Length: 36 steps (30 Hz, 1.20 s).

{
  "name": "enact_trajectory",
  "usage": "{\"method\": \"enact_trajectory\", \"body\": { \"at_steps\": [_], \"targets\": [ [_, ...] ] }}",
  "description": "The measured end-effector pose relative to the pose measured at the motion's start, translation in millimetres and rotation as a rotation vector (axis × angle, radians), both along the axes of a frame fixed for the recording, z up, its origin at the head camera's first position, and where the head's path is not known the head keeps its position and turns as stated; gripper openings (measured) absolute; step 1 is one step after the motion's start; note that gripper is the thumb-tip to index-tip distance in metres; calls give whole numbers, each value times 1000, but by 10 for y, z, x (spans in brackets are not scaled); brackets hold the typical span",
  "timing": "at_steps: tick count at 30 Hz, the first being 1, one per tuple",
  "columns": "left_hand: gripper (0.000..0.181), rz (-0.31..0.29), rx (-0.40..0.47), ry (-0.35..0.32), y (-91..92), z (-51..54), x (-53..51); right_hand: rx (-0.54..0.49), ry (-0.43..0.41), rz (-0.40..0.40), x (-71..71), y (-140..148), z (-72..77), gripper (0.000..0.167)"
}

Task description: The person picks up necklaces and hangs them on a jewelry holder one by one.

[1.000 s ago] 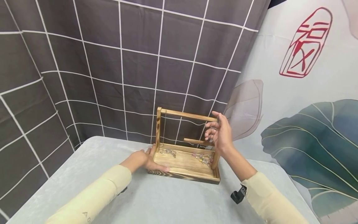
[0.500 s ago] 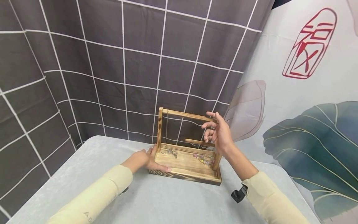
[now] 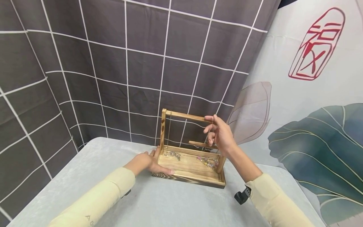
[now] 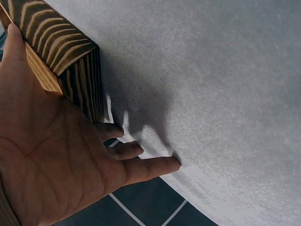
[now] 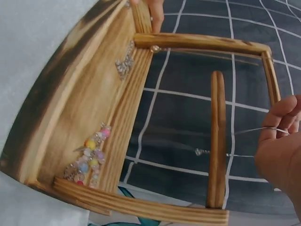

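Observation:
A wooden jewelry stand (image 3: 187, 179) with a tray base, an upright frame and a short lower bar stands on the table. My left hand (image 3: 148, 162) holds its left end, thumb along the front rim and fingers toward the left post; in the left wrist view several fingers extend past the corner. My right hand (image 3: 222, 134) is at the right end of the top bar (image 3: 187, 116), fingers bent around a thin silver necklace (image 5: 251, 130). A small pendant or clasp (image 5: 202, 151) on a strand shows beside the lower bar (image 5: 217, 141).
In the tray lie a silver chain (image 3: 173, 155) at left and a colorful beaded bracelet or necklace (image 3: 208, 161) at right. Another thin chain (image 3: 169, 130) hangs at the top bar's left end. Behind the pale cloth-covered table (image 3: 136, 201) is a dark checked curtain (image 3: 144, 72).
My right hand has shifted slightly left along the top bar with the necklace, its fingers bending a little more. The left hand stays on the stand; the view has turned slightly.

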<state>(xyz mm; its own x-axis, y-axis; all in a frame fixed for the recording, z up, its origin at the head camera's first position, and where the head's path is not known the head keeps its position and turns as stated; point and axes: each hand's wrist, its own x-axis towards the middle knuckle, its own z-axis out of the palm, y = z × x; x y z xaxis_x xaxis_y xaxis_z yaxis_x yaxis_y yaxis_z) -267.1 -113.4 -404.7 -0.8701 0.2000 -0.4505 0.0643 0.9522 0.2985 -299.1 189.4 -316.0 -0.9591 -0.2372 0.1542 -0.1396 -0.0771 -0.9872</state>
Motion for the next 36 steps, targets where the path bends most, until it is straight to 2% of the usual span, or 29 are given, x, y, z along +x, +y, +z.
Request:
{"method": "enact_trajectory", "body": {
  "at_steps": [5,10,14,18,21,25,29,31,36],
  "targets": [
    [161,8,-5,-12,-20,-143,-101,29,-14,-2,46,-73,-107,37],
    [166,14,-16,-6,-29,-327,-227,83,-8,-40,85,-137,-228,35],
    [166,22,0,6,-37,-358,-250,96,25,-73,88,-180,-275,35],
    [167,30,-1,1,-44,-424,-311,97,46,-145,81,-205,-272,35],
    [169,38,-1,-8,-38,-424,-317,87,69,-212,67,-221,-268,32],
    [167,30,5,-9,-25,-275,-193,66,103,-274,67,-247,-263,26],
    [161,25,13,-5,-10,-156,-101,94,137,-296,76,-271,-258,28],
    [159,25,4,-9,-9,-171,-113,111,153,-296,72,-284,-252,31],
    [162,32,-15,-10,-25,-301,-218,107,158,-261,38,-355,-231,33]
  ]
}}
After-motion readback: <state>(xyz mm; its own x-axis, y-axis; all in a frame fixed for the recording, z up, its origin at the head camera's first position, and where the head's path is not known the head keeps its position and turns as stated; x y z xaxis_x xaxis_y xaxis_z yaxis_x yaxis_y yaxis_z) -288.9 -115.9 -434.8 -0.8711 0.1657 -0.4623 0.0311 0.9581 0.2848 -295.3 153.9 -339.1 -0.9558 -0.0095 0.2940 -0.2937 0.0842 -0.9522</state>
